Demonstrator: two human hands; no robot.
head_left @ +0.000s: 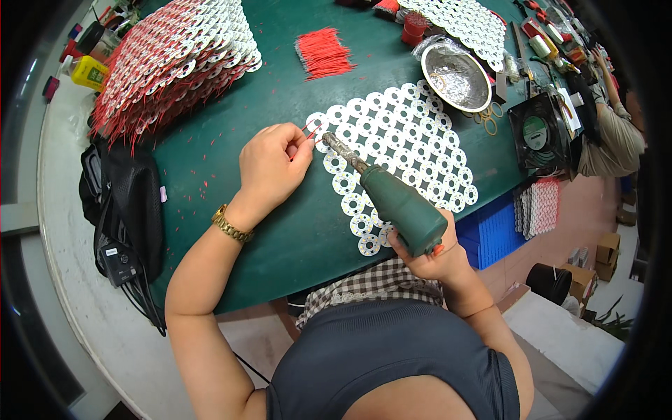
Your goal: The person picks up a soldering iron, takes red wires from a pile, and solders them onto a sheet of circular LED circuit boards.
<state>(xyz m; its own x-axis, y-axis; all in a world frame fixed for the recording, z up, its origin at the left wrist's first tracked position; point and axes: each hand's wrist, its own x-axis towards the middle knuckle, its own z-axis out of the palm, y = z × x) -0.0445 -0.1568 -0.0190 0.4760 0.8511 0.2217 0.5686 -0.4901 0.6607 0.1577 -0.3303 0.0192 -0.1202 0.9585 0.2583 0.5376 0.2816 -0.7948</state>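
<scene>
My right hand [435, 255] is closed round the rear of a green hot-air gun [402, 206]. Its discoloured metal nozzle points up and left, with the end over the left edge of a sheet of round white circuit boards [367, 126]. The boards are joined in rows, each with a hole in the middle. At that same edge my left hand [276, 161] pinches thin red wires [312, 129] beside the nozzle's end. The fingertips partly hide the wires. A gold watch [232, 225] is on my left wrist.
A tall stack of wired board sheets [178, 59] stands at the far left. Beyond my hands lies a bundle of red wires [324, 53]. A metal bowl [456, 78] and a black fan [537, 133] stand to the right. A black bag [133, 203] hangs at the left edge.
</scene>
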